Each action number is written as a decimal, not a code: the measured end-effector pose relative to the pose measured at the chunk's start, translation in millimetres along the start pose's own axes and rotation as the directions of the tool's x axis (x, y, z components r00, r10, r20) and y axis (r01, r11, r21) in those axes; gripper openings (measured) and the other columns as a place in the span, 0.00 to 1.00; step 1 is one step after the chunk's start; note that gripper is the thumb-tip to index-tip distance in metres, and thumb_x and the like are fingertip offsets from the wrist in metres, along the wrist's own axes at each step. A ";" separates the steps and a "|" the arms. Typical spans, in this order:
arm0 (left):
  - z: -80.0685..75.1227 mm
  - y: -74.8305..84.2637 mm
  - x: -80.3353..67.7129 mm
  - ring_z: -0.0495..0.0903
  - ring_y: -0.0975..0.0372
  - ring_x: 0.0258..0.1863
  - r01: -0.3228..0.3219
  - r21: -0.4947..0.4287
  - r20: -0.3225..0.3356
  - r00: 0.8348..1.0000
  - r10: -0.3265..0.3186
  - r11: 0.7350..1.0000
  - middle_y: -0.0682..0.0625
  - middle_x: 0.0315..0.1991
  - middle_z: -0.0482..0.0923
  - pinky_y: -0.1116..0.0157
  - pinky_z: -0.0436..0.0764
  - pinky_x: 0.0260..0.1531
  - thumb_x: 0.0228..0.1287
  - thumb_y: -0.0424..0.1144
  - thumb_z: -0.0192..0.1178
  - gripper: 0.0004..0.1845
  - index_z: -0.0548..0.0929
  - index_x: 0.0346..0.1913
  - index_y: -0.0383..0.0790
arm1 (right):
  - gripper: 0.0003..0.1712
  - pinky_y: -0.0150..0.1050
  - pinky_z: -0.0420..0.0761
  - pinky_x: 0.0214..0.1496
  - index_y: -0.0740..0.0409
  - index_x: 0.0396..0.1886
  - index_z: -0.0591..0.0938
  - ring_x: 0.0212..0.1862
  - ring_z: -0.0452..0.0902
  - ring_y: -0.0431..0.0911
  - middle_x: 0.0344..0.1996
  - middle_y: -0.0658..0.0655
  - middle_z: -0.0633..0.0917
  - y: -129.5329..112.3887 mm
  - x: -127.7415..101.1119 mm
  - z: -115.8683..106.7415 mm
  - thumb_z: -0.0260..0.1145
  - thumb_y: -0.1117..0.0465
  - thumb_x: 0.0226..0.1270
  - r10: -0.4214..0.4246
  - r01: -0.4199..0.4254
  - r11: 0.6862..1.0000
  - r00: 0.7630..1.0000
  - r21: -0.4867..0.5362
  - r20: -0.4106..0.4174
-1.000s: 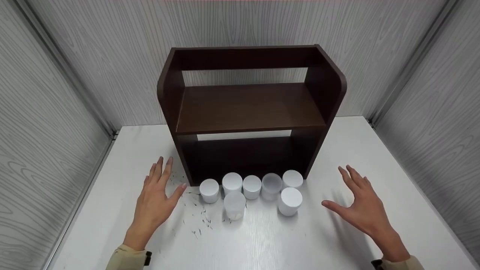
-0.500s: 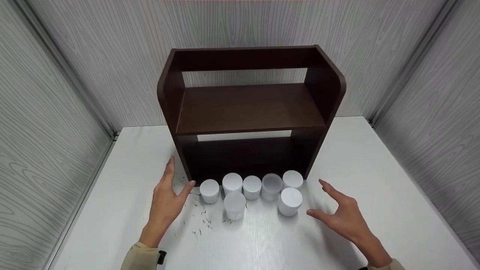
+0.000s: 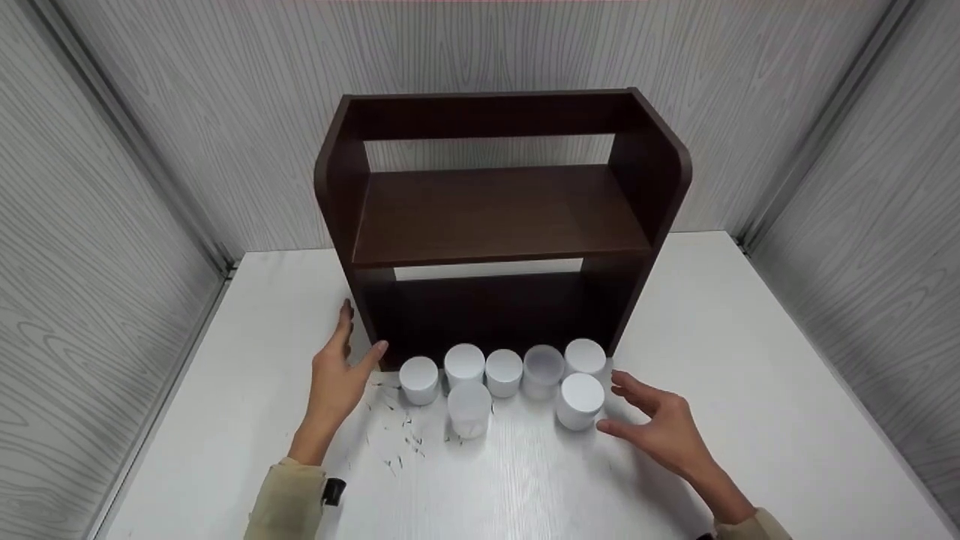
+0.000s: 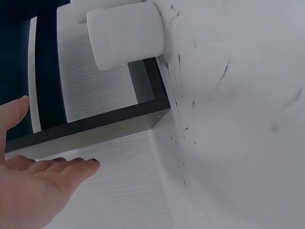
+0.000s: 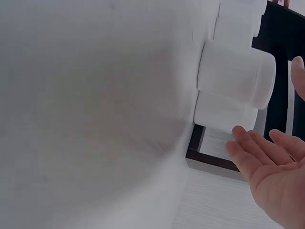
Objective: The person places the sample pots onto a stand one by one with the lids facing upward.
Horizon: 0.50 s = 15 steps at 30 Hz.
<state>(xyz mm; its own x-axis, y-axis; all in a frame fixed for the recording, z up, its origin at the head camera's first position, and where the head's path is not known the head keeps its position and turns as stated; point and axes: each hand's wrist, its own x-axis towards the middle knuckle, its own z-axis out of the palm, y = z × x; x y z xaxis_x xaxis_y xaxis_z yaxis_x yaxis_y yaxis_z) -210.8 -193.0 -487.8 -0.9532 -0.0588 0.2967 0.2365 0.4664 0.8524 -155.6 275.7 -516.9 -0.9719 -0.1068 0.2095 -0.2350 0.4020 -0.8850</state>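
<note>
Just left of right hand (image 3: 660, 431), white jar (image 3: 580, 401)

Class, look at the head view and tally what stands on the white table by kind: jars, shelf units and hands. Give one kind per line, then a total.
White jars: 7
Dark brown shelf unit: 1
Hands, left hand and right hand: 2
Total: 10

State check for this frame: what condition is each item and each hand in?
Left hand: open, beside the shelf's left foot, holding nothing.
Right hand: open, close to the front right jar, not gripping it.
Seven white jars: all upright, lids on.
Dark wooden shelf: upright, upper board bare.
</note>
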 end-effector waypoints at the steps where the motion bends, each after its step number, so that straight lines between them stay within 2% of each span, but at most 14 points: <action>1: -0.5 -0.8 2.1 0.54 0.44 0.81 0.005 -0.011 0.003 1.000 -0.005 1.000 0.39 0.84 0.49 0.45 0.63 0.76 0.77 0.44 0.66 0.46 0.50 0.84 0.33 | 0.45 0.38 0.79 0.67 0.67 0.69 0.80 0.63 0.83 0.54 0.65 0.62 0.83 0.6 0.8 1.0 0.88 0.63 0.50 0.005 -0.005 1.000 1.000 0.019 0.002; 8: 1.1 -2.8 14.7 0.56 0.42 0.79 0.001 -0.084 -0.001 1.000 -0.002 0.996 0.37 0.83 0.51 0.45 0.66 0.74 0.77 0.43 0.65 0.43 0.54 0.83 0.33 | 0.41 0.40 0.80 0.66 0.67 0.68 0.81 0.63 0.83 0.55 0.63 0.62 0.84 3.3 7.4 7.1 0.86 0.67 0.53 0.017 -0.023 0.993 0.998 0.119 0.055; 15: 4.6 -6.3 20.9 0.61 0.41 0.78 0.005 -0.102 0.003 1.000 -0.005 0.995 0.36 0.82 0.53 0.45 0.69 0.72 0.78 0.41 0.64 0.42 0.54 0.83 0.32 | 0.37 0.40 0.81 0.66 0.66 0.66 0.82 0.63 0.82 0.55 0.62 0.62 0.85 5.1 10.3 9.0 0.85 0.66 0.55 0.002 -0.015 0.990 0.996 0.137 0.088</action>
<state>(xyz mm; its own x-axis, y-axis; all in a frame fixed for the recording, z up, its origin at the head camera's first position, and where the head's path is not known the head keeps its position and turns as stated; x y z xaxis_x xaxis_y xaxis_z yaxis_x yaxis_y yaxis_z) -233.1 -193.1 -488.9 -0.9549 -0.0581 0.2910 0.2496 0.3732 0.8935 -166.7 268.4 -523.1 -0.9679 -0.1854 0.1700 -0.2172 0.2753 -0.9365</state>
